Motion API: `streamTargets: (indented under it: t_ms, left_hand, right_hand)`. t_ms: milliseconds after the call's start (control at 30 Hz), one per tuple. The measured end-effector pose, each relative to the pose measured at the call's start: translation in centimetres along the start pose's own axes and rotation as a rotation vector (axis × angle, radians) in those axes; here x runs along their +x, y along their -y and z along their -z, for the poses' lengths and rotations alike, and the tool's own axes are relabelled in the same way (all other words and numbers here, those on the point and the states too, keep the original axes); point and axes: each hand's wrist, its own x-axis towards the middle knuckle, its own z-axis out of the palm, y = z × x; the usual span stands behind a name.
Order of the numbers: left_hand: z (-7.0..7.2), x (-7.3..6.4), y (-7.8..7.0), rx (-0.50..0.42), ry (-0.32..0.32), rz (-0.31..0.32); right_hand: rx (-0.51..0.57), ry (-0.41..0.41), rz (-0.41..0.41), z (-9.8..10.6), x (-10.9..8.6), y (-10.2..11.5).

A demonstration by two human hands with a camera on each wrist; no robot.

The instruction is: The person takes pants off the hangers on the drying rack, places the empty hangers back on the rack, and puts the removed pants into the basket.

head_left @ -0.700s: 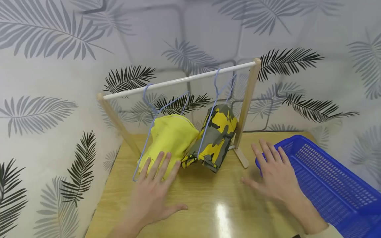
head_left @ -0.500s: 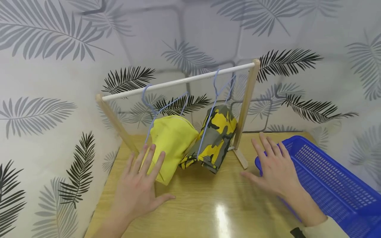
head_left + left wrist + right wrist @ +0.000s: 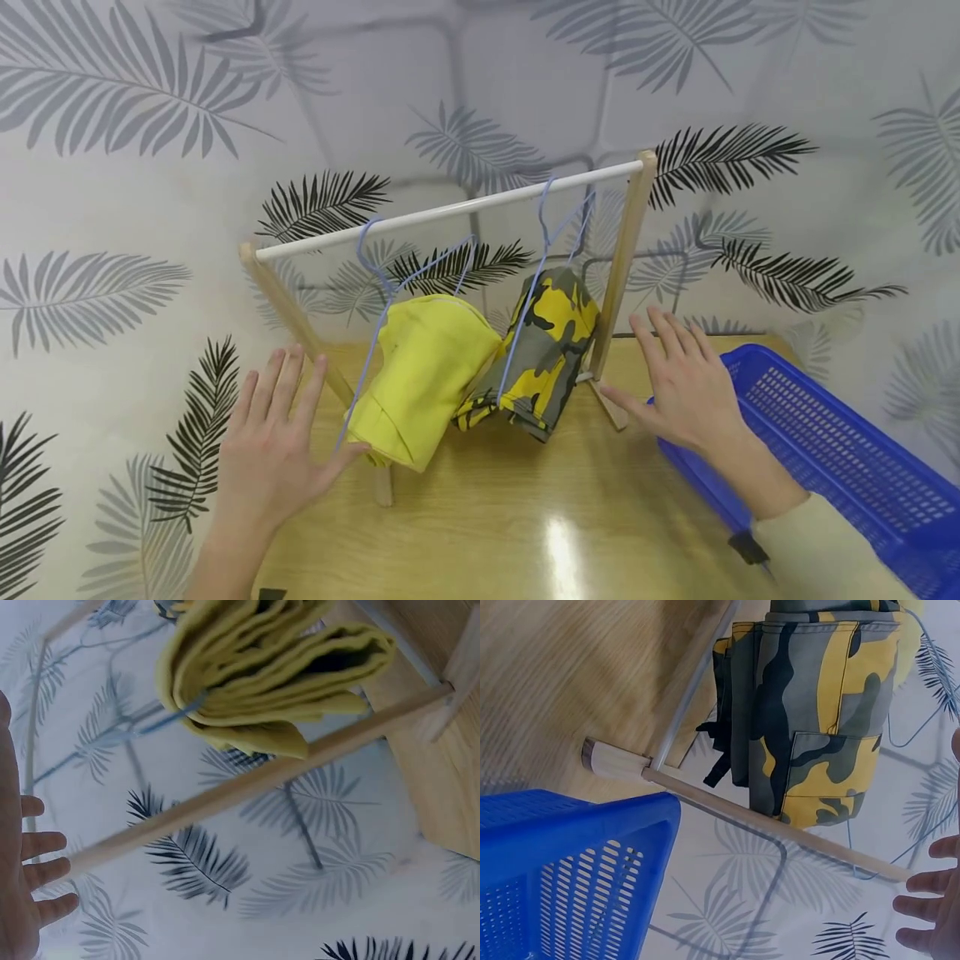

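A small rack [image 3: 450,212] with a white bar and wooden posts stands on the table. From it hang two blue wire hangers. The left hanger [image 3: 367,363] carries a folded yellow garment [image 3: 427,375]; over the right hanger [image 3: 517,333] lies a folded camouflage garment [image 3: 551,350] in yellow, grey and black. My left hand [image 3: 273,442], fingers straight, is beside the rack's left post, its thumb near the yellow garment's lower corner. With fingers spread straight, my right hand [image 3: 690,383] is just right of the right post, partly in front of the basket. Neither hand holds anything.
A blue plastic basket [image 3: 817,400] stands on the right side of the wooden table [image 3: 480,533]. Behind the rack rises a wall [image 3: 510,75] with a leaf pattern. The rack's right foot [image 3: 615,760] lies close to the basket in the right wrist view.
My left hand has moved left, away from the front of the yellow garment to beside the left post. The right hand has risen slightly. Both garments stay hanging.
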Motion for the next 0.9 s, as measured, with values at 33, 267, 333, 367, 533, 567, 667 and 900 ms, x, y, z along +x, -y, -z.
streamTargets:
  t_ms: [33,267,333,367,533,567,667,900]
  left_hand:
    - [-0.2,-0.2,0.3,0.004,-0.001,0.012]
    - [-1.7,-1.2,2.1,0.04,-0.031,0.107]
    - [-2.3,-1.3,2.4,0.044,-0.038,0.122]
    - [-2.6,-1.3,2.5,0.044,-0.04,0.13]
    - [-4.2,-1.3,3.0,0.03,-0.008,0.15]
    - [-4.5,-1.2,3.1,0.028,-0.005,0.157]
    - [-5.4,-1.1,3.5,0.037,0.0,0.17]
    - [-7.4,-0.5,4.5,0.11,0.006,0.169]
  right_hand:
    - [-0.001,0.002,-0.007,0.0,0.3,-0.1]
    - [-0.027,-0.047,-0.029,-1.4,2.2,-1.5]
    - [-0.026,-0.067,-0.027,-2.0,2.6,-1.9]
    - [-0.028,-0.074,-0.027,-2.2,2.8,-2.1]
    - [-0.028,-0.05,-0.045,-3.1,3.8,-3.0]
    - [-0.029,-0.032,-0.054,-3.3,4.1,-3.1]
    - [-0.04,0.022,-0.082,-3.8,5.0,-3.5]
    - [-0.043,0.074,-0.115,-4.6,6.8,-3.9]
